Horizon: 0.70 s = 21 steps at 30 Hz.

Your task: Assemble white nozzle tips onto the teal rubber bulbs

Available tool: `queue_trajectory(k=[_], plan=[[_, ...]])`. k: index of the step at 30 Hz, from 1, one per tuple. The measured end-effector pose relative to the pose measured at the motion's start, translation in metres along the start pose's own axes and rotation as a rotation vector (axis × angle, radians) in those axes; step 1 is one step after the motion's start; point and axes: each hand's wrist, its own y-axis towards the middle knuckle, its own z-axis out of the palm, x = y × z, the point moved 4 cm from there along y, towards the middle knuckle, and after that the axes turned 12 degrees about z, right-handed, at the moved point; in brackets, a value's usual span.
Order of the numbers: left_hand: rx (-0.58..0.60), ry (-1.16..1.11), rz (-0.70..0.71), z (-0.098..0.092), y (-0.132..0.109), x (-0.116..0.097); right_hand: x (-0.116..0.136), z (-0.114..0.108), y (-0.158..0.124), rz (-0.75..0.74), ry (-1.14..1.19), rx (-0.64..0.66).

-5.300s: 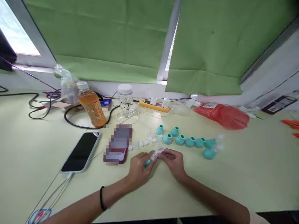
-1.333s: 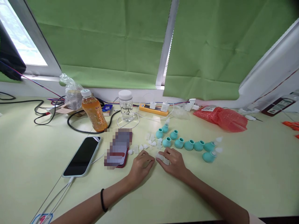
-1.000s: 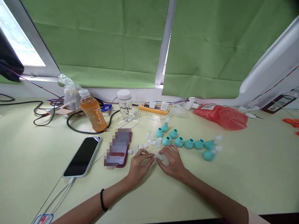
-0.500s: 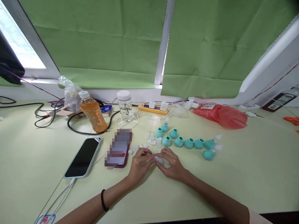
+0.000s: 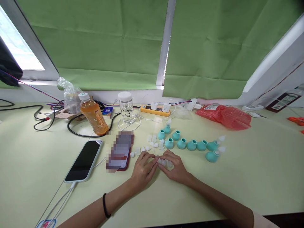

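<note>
One clear piece (image 5: 163, 162) right of the red-edged phone (image 5: 120, 152)

Our right hand (image 5: 174, 166) holds it, fingers half curled. Our left hand (image 5: 144, 166) pinches its phone-side end, with almost no gap between fingertips. Some teal bulbs (image 5: 191, 145) rest also right of this phone.

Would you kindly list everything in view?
Blinds: two, green, top.
Table: one, pale yellow, below.
Drink bottle: one, orange, back left.
Jar: one, clear, right of it.
Packet: one, blue, between them.
Phones: two, pale- and red-cased, left.
Power strip: one, orange, back centre.
Chargers: two, white, in it.
Bag: one, red, back right.
Clear plastic: two pieces, back left, centre.
Dark bottle: one, maroon, far right.
Cables: several, mixed colours, mostly left.
Bulbs: nine, teal, three white-tipped, centre right.
Small pieces: many, white, table centre.
Held pieces: count unclear, translucent, centre.
Left hand: one, black wristband, on held pieces.
Right hand: one, beside it.
</note>
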Motion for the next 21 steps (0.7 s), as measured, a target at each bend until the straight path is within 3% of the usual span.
queue_trajectory(k=[10, 21], plan=[[0.081, 0.144, 0.070, 0.0015, -0.0008, -0.0055, -0.0028, -0.0001, 0.0003, 0.089, 0.048, 0.027], [-0.018, 0.078, 0.231, -0.0019, 0.0020, -0.0075, 0.0068, 0.0021, -0.0012, 0.058, 0.140, 0.137]])
